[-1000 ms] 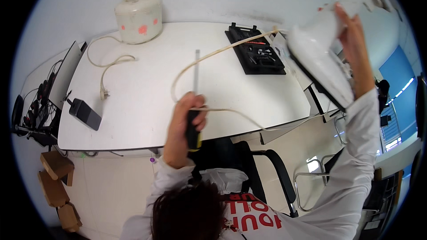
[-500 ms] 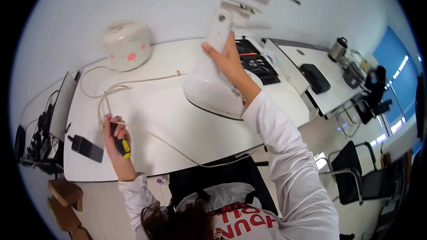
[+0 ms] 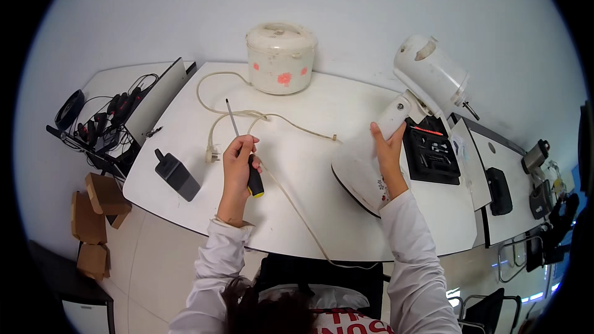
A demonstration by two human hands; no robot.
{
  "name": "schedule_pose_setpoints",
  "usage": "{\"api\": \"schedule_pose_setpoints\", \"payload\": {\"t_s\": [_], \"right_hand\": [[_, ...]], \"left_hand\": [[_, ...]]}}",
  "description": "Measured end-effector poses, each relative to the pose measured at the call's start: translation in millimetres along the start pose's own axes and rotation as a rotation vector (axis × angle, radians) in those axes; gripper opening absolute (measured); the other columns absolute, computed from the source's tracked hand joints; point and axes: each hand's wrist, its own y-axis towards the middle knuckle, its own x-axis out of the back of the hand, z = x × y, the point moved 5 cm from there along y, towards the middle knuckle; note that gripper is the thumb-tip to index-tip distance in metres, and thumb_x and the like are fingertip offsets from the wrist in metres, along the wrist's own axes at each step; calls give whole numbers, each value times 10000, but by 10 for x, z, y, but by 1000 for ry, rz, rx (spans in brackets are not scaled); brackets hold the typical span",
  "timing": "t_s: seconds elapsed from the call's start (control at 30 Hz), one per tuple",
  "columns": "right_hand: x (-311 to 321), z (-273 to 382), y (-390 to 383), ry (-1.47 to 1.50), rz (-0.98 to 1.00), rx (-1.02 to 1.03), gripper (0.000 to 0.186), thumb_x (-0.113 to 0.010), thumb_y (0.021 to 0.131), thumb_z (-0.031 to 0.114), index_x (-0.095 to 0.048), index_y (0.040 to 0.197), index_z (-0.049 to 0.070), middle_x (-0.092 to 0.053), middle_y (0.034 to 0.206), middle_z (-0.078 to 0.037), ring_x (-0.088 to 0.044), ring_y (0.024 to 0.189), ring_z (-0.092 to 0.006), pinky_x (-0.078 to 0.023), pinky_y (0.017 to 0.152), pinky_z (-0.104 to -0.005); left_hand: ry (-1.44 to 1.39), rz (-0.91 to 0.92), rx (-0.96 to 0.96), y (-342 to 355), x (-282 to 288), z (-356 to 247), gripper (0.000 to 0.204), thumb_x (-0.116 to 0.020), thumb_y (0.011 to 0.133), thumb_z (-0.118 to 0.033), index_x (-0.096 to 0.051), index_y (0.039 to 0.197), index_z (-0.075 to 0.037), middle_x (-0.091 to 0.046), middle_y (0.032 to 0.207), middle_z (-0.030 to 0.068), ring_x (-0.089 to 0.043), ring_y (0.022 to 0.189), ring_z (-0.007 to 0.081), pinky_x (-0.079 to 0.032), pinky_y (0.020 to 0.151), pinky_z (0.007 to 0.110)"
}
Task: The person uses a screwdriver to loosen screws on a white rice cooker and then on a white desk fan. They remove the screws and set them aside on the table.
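Note:
My left hand (image 3: 240, 170) is closed round the black and yellow handle of a screwdriver (image 3: 254, 179), its thin metal shaft pointing up and away. On the right of the table stands a white stand mixer (image 3: 359, 164) with a wide base. Its cylindrical head is tilted up, and a metal shaft sticks out of the end. My right hand (image 3: 390, 154) grips the mixer's neck below a dark round screw; the fingers behind the neck are partly hidden. A pale cord with a plug (image 3: 212, 156) lies beside my left hand.
A cream rice cooker (image 3: 281, 62) with pink flowers sits at the back of the white table (image 3: 303, 204). Left of my left hand lies a dark grey box-shaped device (image 3: 177, 176). Beyond the mixer is an open black tool case (image 3: 433, 154). Cardboard boxes (image 3: 93, 226) are on the floor.
The view has swung left, so everything sits further right in it. My right hand stays on the mixer's neck, and the screwdriver is still in my left hand.

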Motion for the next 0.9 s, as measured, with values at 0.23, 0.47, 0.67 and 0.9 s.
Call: {"api": "schedule_pose_setpoints", "payload": {"t_s": [0.23, 0.47, 0.67, 0.9], "right_hand": [[48, -278, 87, -191, -55, 126, 701, -666, 796, 166, -226, 1302, -37, -375, 1270, -193, -383, 1172, -272, -280, 999, -327], [-67, -385, 307, -176, -134, 205, 742, -670, 776, 141, -212, 1323, -65, -331, 1326, -227, -337, 1228, -318, -232, 1036, -358], [-247, -571, 564, -297, -320, 293, 725, -669, 782, 169, -237, 1307, -83, -339, 1300, -247, -335, 1218, -352, -233, 1033, -377], [-445, -802, 890, -477, -470, 283, 675, -668, 789, 210, -277, 1253, -87, -377, 1175, -268, -411, 1081, -435, -365, 902, -430]], "left_hand": [[108, 8, -9, 365, -146, 218, 213, -537, 905, -218, -591, 877, -14, -482, 716, 15, -439, 412, 63, -383, 376, 223], [678, 60, -70, 586, -126, 405, 246, -552, 894, -223, -610, 806, -1, -507, 632, 29, -441, 360, 82, -363, 361, 239], [906, 26, -355, 594, -34, 536, 202, -575, 870, -189, -622, 800, -6, -528, 641, 57, -475, 427, 122, -385, 416, 261], [1122, 95, -332, 322, -291, 661, 201, -599, 827, -248, -613, 774, -54, -548, 728, 106, -544, 613, 262, -431, 562, 364]]}}
